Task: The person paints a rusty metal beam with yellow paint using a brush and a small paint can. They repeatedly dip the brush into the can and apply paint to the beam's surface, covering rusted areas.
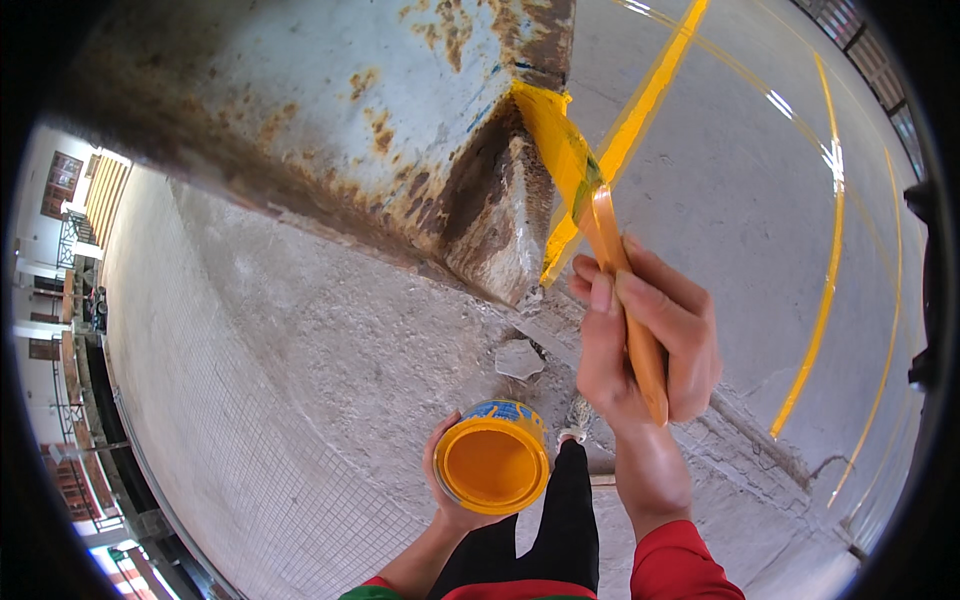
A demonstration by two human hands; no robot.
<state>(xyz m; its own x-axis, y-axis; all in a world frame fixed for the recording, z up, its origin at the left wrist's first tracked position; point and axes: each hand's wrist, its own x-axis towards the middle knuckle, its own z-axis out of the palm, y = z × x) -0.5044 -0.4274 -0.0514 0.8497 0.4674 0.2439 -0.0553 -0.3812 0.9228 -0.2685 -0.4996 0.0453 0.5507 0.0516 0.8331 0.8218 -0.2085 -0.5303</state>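
Observation:
My right hand [655, 335] grips the orange wooden handle of a paintbrush [606, 230]. Its yellow-coated bristles press against the corner of a rusty, pale grey metal structure [330, 110]. Wet yellow paint [545, 105] covers part of that corner where the bristles touch. Lower down, in front of my body, my left hand [448, 470] is wrapped round a paint can [492, 462]. The can is open at the top, with yellow-orange paint inside and drips down its blue outer wall.
Yellow stripes [822, 310] run across the smooth grey floor on the right. Below the metal lies rough concrete [320, 310] with a loose broken piece [519, 358]. A raised ledge [760, 440] crosses at the lower right. Railings and building fronts stand at the far left.

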